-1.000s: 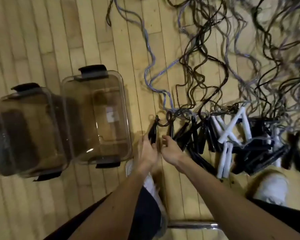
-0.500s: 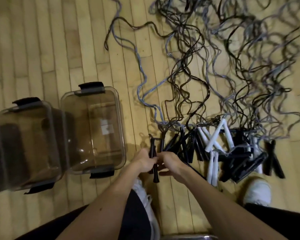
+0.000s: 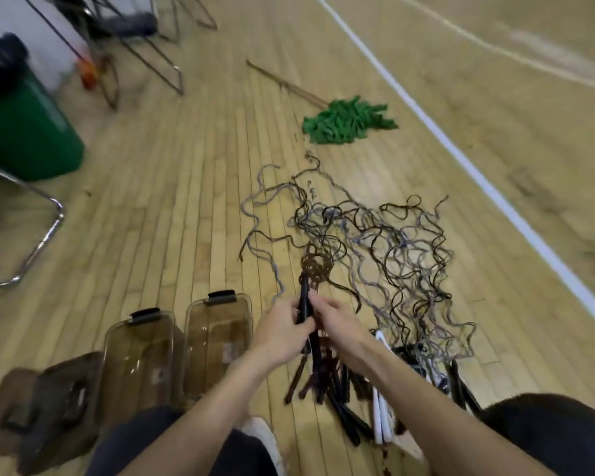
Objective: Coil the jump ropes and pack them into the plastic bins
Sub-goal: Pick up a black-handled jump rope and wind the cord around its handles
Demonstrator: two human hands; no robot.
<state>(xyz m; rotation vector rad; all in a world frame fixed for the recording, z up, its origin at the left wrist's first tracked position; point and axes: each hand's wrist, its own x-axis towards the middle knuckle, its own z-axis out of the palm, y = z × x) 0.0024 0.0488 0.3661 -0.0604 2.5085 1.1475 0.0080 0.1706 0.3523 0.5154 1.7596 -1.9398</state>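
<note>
You're holding a pair of black handles point(image 3: 304, 309) up in front of you, and both hands are wrapping around them. Your left hand point(image 3: 282, 333) is gripping from the left with its fingers curled over them, and your right hand point(image 3: 340, 329) is closing on them from the other side, so the two hands are touching.

The rope off those handles is bunching into a small dark loop cluster point(image 3: 316, 269) just past the top end. It's blurry, so I can't tell how tidy it is.

The rest of the jump ropes point(image 3: 402, 249) are lying in a wavy black-and-grey tangle on the wooden floor point(image 3: 186, 201), ahead and to your right. Their heap of handles point(image 3: 344, 389), black and white, is sitting under your right forearm.

Just left of your hands, the left bin point(image 3: 134, 359) and the right bin point(image 3: 217, 324) are standing side by side. Both are clear plastic and open on top, with black latches at the far ends.

A green mop point(image 3: 347, 121) is lying beyond the tangle, near the white court line point(image 3: 461, 159). A green trash can point(image 3: 24, 132) is standing far left, with a chrome chair leg point(image 3: 42, 242) near it.
</note>
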